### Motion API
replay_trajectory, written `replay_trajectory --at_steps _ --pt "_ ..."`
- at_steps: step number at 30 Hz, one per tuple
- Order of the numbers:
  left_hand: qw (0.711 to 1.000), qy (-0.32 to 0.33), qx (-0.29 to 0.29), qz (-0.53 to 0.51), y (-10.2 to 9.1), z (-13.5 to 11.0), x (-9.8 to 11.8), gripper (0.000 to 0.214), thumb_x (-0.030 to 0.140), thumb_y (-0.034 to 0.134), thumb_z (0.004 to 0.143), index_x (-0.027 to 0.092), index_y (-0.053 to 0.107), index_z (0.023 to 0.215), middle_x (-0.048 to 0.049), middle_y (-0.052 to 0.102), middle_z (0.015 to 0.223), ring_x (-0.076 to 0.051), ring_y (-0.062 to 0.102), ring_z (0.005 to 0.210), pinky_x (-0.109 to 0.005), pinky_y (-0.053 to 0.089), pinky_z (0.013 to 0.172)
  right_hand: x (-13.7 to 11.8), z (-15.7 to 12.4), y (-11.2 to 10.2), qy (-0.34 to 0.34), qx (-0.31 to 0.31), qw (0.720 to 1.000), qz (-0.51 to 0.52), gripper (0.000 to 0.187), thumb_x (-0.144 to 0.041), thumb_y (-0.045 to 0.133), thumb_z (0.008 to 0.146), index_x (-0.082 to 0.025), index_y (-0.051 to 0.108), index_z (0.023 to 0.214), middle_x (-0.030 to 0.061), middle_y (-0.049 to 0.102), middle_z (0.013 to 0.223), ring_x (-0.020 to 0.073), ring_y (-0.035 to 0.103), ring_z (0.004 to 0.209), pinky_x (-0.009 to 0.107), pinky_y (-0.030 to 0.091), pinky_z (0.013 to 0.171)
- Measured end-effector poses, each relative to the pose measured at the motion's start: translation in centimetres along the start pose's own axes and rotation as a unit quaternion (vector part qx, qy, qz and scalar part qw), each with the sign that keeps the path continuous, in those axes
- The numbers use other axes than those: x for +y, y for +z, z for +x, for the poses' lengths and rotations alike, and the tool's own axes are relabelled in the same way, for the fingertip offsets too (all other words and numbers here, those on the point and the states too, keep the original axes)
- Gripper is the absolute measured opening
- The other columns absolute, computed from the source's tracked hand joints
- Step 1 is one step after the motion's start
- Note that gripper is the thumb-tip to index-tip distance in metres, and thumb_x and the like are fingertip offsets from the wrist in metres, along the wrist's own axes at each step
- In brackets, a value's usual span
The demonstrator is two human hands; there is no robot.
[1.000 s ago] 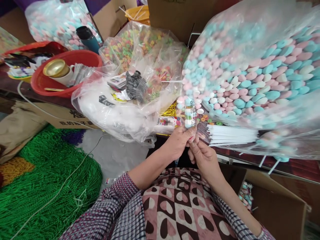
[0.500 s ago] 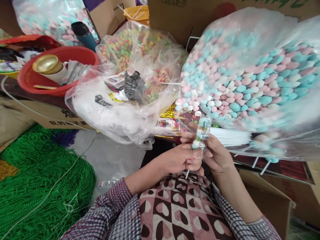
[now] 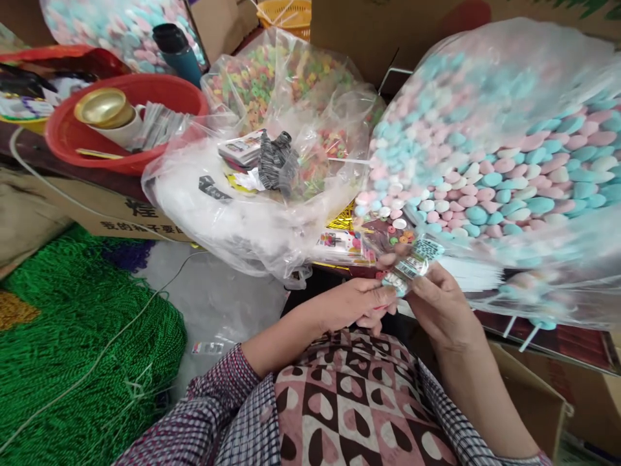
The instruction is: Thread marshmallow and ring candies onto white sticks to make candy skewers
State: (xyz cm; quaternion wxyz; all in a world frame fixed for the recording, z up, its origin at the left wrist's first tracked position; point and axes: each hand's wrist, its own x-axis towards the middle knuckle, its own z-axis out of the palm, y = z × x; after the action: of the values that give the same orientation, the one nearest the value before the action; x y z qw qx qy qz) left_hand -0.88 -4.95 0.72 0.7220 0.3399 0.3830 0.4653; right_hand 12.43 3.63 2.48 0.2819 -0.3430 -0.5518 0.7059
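In front of my apron is a marshmallow lollipop in a clear printed wrapper (image 3: 412, 266), tilted to the upper right. My left hand (image 3: 361, 303) is closed around its lower end; the stick is hidden there. My right hand (image 3: 439, 301) pinches the wrapper's right side between thumb and fingers. Just beyond my fingers lie small ring-shaped candies (image 3: 400, 236) and printed packets (image 3: 342, 246). A big clear bag of pink, blue and white marshmallows (image 3: 490, 188) spreads behind my right hand. Marshmallows on white sticks (image 3: 538, 310) lie at its front edge.
Left of the marshmallows sits a bag of colourful ring candies (image 3: 252, 81), with a crumpled clear bag (image 3: 233, 226) in front. A red basin (image 3: 55, 139) holds a gold bowl and packets. Green cords (image 3: 87, 336) are heaped at lower left. An open cardboard box (image 3: 528, 395) stands at lower right.
The wrapped lollipop has swung from nearly upright to leaning right and lower. Its stick no longer shows below my left hand. The whole view has shifted slightly.
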Motion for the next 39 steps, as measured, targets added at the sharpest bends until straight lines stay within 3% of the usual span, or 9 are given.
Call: replay_trajectory --at_steps 4,7,10,15,17,22,25,28,39 --pt "0.99 0.009 -0.062 -0.129 -0.1 -0.4 -0.2 0.049 0.067 0.061 0.078 0.019 0.05 0.079 0.0115 0.029 0.05 -0.006 0.03 0.041 -0.029 0.047 0.059 -0.4 0.3 0.5 -0.013 0.03 0.999 0.009 0.04 -0.045 0.082 0.067 -0.026 0.07 0.099 0.0061 0.074 0.088 0.024 0.067 0.07 0.038 0.055 0.059" --pt "0.994 0.071 0.077 0.033 -0.3 -0.5 0.4 0.037 0.056 0.058 0.084 0.02 0.052 0.08 0.0059 0.042 0.057 -0.01 0.041 0.05 -0.028 0.045 0.062 0.0 0.8 1.7 -0.057 0.114 0.992 -0.014 0.033 -0.042 0.081 0.069 -0.026 0.07 0.096 0.0051 0.073 0.089 0.0227 0.068 0.073 0.035 0.055 0.059" --pt "0.935 0.128 0.236 0.23 -1.3 -0.9 0.8 0.022 0.038 0.058 0.086 0.021 0.052 0.074 0.0007 0.053 0.068 -0.014 0.049 0.064 -0.027 0.041 0.065 0.0 1.7 2.5 -0.075 0.1 0.991 -0.055 0.034 -0.041 0.081 0.07 -0.025 0.071 0.098 0.0052 0.074 0.095 0.0241 0.069 0.089 0.038 0.057 0.073" --pt "0.941 0.133 0.297 0.089 -4.3 -1.8 0.8 0.033 0.05 0.052 0.088 0.021 0.051 0.073 0.0069 0.04 0.048 -0.01 0.039 0.044 -0.025 0.039 0.053 -0.5 5.8 2.9 -0.078 -0.01 0.979 -0.189 0.034 -0.044 0.065 0.085 -0.023 0.07 0.111 0.007 0.074 0.106 0.0238 0.068 0.092 0.04 0.055 0.079" --pt "0.933 0.156 0.322 -0.022 -5.4 -2.1 1.1 0.038 0.057 0.056 0.085 0.021 0.05 0.074 0.0104 0.032 0.044 -0.008 0.033 0.039 -0.024 0.041 0.051 -0.3 8.1 3.5 -0.132 0.005 0.936 -0.327 0.027 -0.035 0.057 0.09 -0.022 0.072 0.108 0.0071 0.074 0.108 0.0243 0.067 0.098 0.042 0.052 0.086" --pt "0.914 0.196 0.336 -0.12 -6.5 -2.1 1.8 0.044 0.06 0.066 0.078 0.019 0.05 0.075 0.0124 0.032 0.044 -0.004 0.032 0.037 -0.022 0.043 0.049 0.6 12.2 5.8 -0.161 -0.046 0.75 -0.64 0.022 -0.021 0.054 0.088 -0.019 0.074 0.097 0.0111 0.073 0.101 0.0272 0.062 0.097 0.038 0.046 0.082" --pt "0.913 0.193 0.33 -0.141 -6.5 -2.0 1.7 0.044 0.059 0.068 0.077 0.019 0.05 0.075 0.0127 0.032 0.044 -0.004 0.033 0.036 -0.021 0.044 0.049 1.2 12.9 6.3 -0.166 -0.035 0.707 -0.687 0.023 -0.022 0.052 0.089 -0.019 0.074 0.087 0.0116 0.072 0.097 0.0258 0.06 0.095 0.034 0.042 0.075" --pt "0.915 0.188 0.323 -0.153 -6.5 -2.0 1.5 0.044 0.059 0.069 0.077 0.018 0.05 0.075 0.0127 0.032 0.044 -0.003 0.033 0.036 -0.022 0.045 0.048 1.3 13.2 6.0 -0.159 -0.028 0.71 -0.686 0.028 -0.022 0.048 0.091 -0.019 0.073 0.079 0.0104 0.072 0.089 0.0232 0.06 0.087 0.032 0.04 0.07" --pt "0.921 0.192 0.292 -0.17 -6.8 -2.3 1.4 0.043 0.057 0.071 0.077 0.017 0.054 0.077 0.0122 0.033 0.045 -0.003 0.035 0.037 -0.022 0.047 0.05 0.1 11.5 4.0 -0.116 0.058 0.828 -0.545 0.022 -0.029 0.056 0.083 -0.019 0.074 0.076 0.003 0.072 0.07 0.0184 0.061 0.067 0.029 0.04 0.063"
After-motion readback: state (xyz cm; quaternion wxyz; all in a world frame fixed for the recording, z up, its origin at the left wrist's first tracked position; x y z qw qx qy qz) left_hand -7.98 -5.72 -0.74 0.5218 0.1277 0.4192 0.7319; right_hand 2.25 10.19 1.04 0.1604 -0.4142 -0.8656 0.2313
